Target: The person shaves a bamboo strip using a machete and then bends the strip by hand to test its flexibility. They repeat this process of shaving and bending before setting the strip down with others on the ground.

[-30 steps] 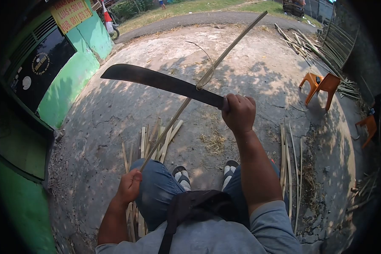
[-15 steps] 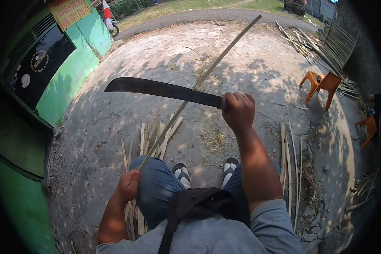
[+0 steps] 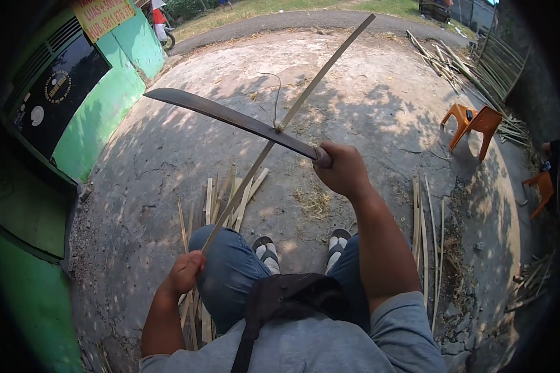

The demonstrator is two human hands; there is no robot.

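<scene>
My right hand (image 3: 342, 169) is closed round the handle of a machete (image 3: 230, 120), whose long dark blade points to the left. The blade lies across a long, thin bamboo strip (image 3: 320, 78) at about its middle. A thin curled shaving (image 3: 278, 93) stands up from the strip where the blade meets it. My left hand (image 3: 188, 268) grips the strip's near end beside my left knee. From there the strip slants up and away to the right.
Split bamboo strips (image 3: 242, 199) lie by my left leg, and more strips (image 3: 424, 236) are on the right. An orange plastic chair (image 3: 483, 127) stands farther right, near a bamboo pile (image 3: 438, 62). A green wall (image 3: 99, 130) borders the left side.
The machete's blade has tilted, showing more of its spine, and my right hand has moved slightly left and down. The shaving has shifted left. My left hand keeps its hold on the strip.
</scene>
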